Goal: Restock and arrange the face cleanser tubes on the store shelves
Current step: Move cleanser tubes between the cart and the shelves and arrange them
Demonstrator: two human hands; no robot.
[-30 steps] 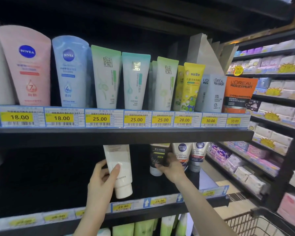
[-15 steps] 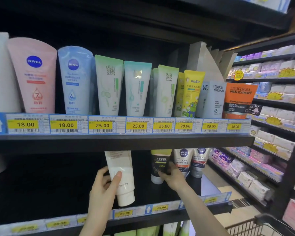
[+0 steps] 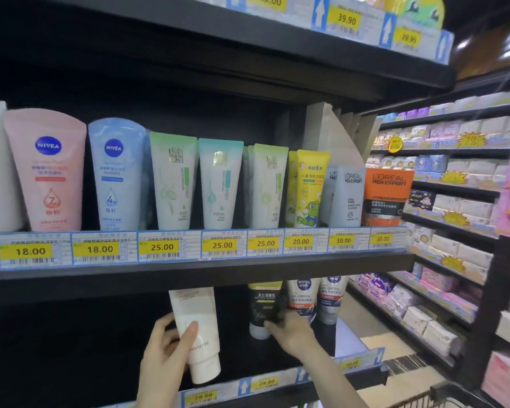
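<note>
My left hand [image 3: 162, 351] grips a white Innisfree cleanser tube [image 3: 199, 334], thumb across its front, standing cap-down on the lower black shelf [image 3: 71, 363]. My right hand [image 3: 292, 331] holds the side of a black men's cleanser tube [image 3: 261, 307] a little to the right. Two Nivea Men tubes [image 3: 304, 295] stand just right of it. On the middle shelf [image 3: 189, 269] stands a row of tubes: pink Nivea [image 3: 49, 172], blue Nivea [image 3: 115, 175], several green-topped tubes [image 3: 173, 181], a yellow frog tube [image 3: 309, 187], L'Oreal tubes [image 3: 351, 195].
Price labels [image 3: 162, 247] line each shelf edge. The lower shelf's left part is dark. A shopping cart rim [image 3: 442, 393] shows at the bottom right. The aisle to the right holds shelves of packaged goods [image 3: 454, 260].
The view has tilted upward, bringing the top shelf's price labels into view. Both hands stay on the same two tubes, the black tube shifted slightly.
</note>
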